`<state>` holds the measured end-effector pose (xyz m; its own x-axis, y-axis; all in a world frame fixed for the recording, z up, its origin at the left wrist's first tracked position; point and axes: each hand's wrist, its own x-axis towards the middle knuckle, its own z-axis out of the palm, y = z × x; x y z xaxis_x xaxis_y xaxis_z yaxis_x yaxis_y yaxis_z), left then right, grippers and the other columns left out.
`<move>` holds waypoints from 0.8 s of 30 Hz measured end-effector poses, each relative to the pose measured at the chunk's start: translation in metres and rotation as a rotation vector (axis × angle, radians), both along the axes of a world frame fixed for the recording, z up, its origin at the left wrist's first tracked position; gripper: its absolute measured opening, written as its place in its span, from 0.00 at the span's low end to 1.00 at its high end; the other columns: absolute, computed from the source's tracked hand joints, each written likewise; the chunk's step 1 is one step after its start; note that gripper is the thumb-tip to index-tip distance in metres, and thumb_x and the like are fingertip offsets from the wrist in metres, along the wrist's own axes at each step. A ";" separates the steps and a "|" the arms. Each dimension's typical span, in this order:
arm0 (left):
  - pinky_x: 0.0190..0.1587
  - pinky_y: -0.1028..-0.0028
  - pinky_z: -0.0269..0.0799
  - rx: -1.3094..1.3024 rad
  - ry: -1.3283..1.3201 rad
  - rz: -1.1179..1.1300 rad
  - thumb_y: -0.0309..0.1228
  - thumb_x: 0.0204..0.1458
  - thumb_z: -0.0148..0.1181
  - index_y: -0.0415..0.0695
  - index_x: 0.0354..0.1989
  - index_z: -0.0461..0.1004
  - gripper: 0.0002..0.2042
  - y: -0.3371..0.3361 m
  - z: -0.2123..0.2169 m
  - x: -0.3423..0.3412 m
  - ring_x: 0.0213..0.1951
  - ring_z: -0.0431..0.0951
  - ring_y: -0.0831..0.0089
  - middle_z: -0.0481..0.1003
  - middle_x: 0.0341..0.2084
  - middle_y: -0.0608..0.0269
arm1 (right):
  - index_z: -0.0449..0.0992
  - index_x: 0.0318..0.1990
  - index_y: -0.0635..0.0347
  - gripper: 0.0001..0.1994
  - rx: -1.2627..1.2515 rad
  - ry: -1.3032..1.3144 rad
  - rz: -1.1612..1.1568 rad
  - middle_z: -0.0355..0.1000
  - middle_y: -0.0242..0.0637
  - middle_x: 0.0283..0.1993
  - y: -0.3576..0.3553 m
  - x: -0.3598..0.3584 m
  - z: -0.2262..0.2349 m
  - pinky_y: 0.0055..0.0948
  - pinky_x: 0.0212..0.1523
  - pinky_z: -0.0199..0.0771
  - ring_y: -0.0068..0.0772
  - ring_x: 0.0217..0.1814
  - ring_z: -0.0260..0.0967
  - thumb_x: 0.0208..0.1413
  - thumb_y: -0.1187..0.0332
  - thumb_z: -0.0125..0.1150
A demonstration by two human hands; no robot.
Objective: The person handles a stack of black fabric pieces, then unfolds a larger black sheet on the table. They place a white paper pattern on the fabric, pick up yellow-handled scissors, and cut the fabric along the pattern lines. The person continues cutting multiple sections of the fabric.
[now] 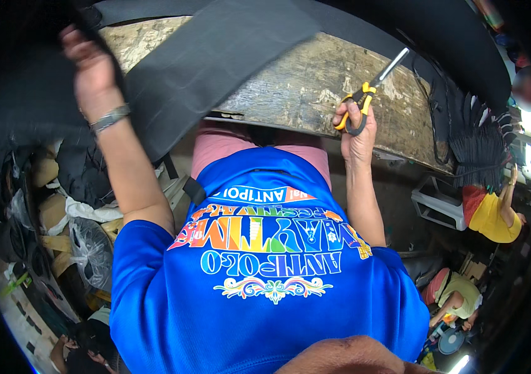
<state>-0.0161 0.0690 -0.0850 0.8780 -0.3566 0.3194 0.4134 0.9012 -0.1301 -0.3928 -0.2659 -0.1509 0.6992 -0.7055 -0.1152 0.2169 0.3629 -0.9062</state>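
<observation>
Right hand (360, 134): I am keeping my fingers curled around the yellow-and-black handles of the scissors (369, 91), over the near part of the worktop (290, 87)
Scissors: their blades are pointing away from me and to the right, looking closed together, with the tips leaning away from the sheet
Left hand (96, 81): I am holding it raised on the far left, the fingers loosely extended and blurred; I cannot tell whether they are gripping the dark material (35, 81) beside them
Black sheet (215, 62): it is lying slantwise across the left part of the worktop, its near end reaching past the front edge
Way across: the sheet is lying to the left of my right hand, with bare wood between them, and just to the right of my left hand, so my left is the nearer one
Long axis: the sheet is running from near left to far right, and the scissors are slanting roughly the same way, only steeper
Right end: a bundle of black strips (477, 146) is hanging beyond the worktop, above a pale stool (436, 202)
</observation>
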 end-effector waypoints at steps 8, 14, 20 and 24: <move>0.46 0.65 0.79 1.318 -0.594 0.003 0.39 0.67 0.42 0.42 0.61 0.65 0.19 -0.147 -0.081 -0.131 0.46 0.80 0.57 0.74 0.53 0.44 | 0.71 0.48 0.64 0.23 0.029 -0.171 0.180 0.76 0.44 0.42 0.012 0.021 0.005 0.33 0.47 0.75 0.32 0.39 0.76 0.59 0.53 0.66; 0.34 0.63 0.76 1.506 -1.136 0.487 0.34 0.58 0.63 0.35 0.43 0.69 0.14 -0.174 -0.068 -0.188 0.32 0.80 0.47 0.78 0.28 0.42 | 0.71 0.49 0.64 0.20 0.206 -0.054 0.192 0.75 0.39 0.42 0.000 -0.007 0.028 0.31 0.47 0.74 0.29 0.40 0.74 0.55 0.62 0.67; 0.39 0.63 0.76 1.617 -1.402 0.225 0.32 0.58 0.63 0.36 0.50 0.71 0.16 -0.152 -0.065 -0.191 0.39 0.82 0.51 0.80 0.36 0.43 | 0.72 0.50 0.63 0.19 0.194 0.164 0.213 0.74 0.34 0.42 -0.004 -0.025 0.026 0.28 0.48 0.72 0.25 0.41 0.72 0.50 0.70 0.69; 0.42 0.67 0.78 1.738 -1.691 -0.024 0.33 0.57 0.65 0.38 0.45 0.77 0.13 -0.127 -0.041 -0.159 0.38 0.83 0.59 0.81 0.36 0.49 | 0.72 0.52 0.65 0.24 0.242 0.392 0.154 0.73 0.30 0.43 -0.008 -0.024 0.017 0.24 0.49 0.70 0.24 0.44 0.70 0.43 0.79 0.67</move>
<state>-0.1753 -0.0576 -0.1262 0.2887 -0.9572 -0.0215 -0.6625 -0.2160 0.7173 -0.4169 -0.2739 -0.1335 0.6647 -0.5175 -0.5389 -0.1968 0.5746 -0.7944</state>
